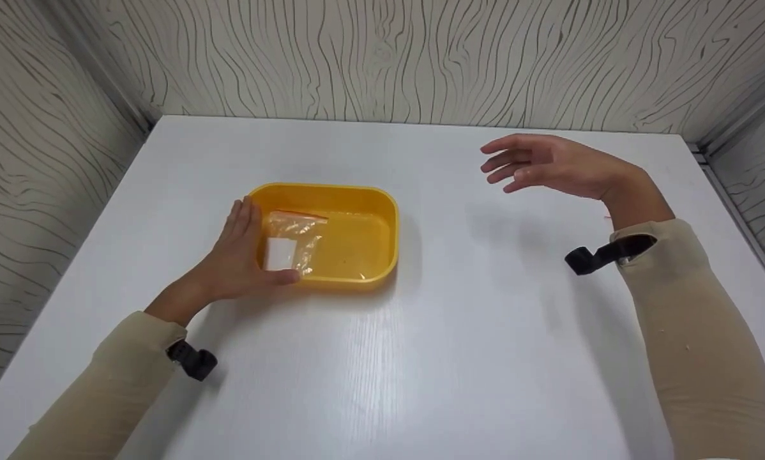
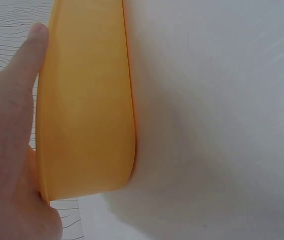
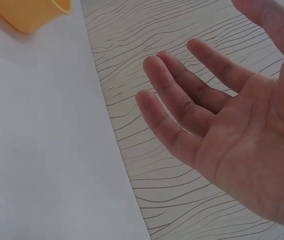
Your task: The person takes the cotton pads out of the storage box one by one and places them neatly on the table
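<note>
A yellow plastic tub [image 1: 397,236] sits on the white table, left of the middle. My left hand [image 1: 232,262] holds its left end, fingers along the outer side and thumb over the near rim. In the left wrist view the thumb [image 2: 37,37] lies at the rim beside the tub's outer wall [image 2: 89,100]. Inside the tub, at its left end, is a clear zip bag [image 1: 309,239] with a red strip along its top and a white rectangular piece [image 1: 281,253]. My right hand [image 1: 548,165] hovers over the table's far right part, holding nothing, its fingers [image 3: 174,97] spread and loosely bent.
The white table [image 1: 370,370] runs to a wall [image 1: 382,57] with a wood-grain line pattern at the back, and similar panels stand at both sides. A small red bit [image 1: 608,218] shows beside my right wrist. Each wrist wears a black camera mount [image 1: 596,255].
</note>
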Available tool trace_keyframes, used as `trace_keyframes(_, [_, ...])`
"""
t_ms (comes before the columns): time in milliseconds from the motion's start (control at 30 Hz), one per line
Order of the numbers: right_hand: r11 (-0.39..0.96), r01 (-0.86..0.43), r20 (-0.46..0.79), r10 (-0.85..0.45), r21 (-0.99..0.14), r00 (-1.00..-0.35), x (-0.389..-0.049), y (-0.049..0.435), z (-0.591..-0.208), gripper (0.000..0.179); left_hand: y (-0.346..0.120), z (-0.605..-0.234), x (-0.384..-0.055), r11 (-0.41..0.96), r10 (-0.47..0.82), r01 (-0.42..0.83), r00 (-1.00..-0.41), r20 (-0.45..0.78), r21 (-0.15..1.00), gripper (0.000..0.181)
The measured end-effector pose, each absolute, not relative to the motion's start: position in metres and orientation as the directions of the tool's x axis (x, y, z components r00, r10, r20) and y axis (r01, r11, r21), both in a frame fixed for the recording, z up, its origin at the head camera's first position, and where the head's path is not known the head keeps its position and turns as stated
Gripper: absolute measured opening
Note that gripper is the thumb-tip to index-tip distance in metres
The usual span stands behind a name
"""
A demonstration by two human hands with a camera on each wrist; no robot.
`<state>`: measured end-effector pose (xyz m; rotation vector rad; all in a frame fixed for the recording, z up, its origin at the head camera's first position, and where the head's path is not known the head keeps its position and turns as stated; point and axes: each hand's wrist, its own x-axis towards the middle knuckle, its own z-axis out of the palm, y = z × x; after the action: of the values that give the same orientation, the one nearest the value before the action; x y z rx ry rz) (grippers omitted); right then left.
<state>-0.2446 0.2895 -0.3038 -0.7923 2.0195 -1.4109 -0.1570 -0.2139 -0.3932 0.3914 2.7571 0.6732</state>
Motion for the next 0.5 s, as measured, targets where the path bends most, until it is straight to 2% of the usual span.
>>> trace_keyframes(233, [0.324,-0.153,-0.134,-0.712,-0.934,-0.690,-0.246,0.273,-0.300,0.051,-0.214,-0.393,-0.157,0.854,0.321,0.192,-0.926,-0.199,0.484,0.142])
trace_keyframes(500, [0.315,-0.135,-0.148,-0.726,-0.939,-0.671,-0.251,0.252,-0.302,0.050,-0.215,-0.394,-0.157,0.855,0.327,0.205,-0.926,-0.188,0.476,0.140])
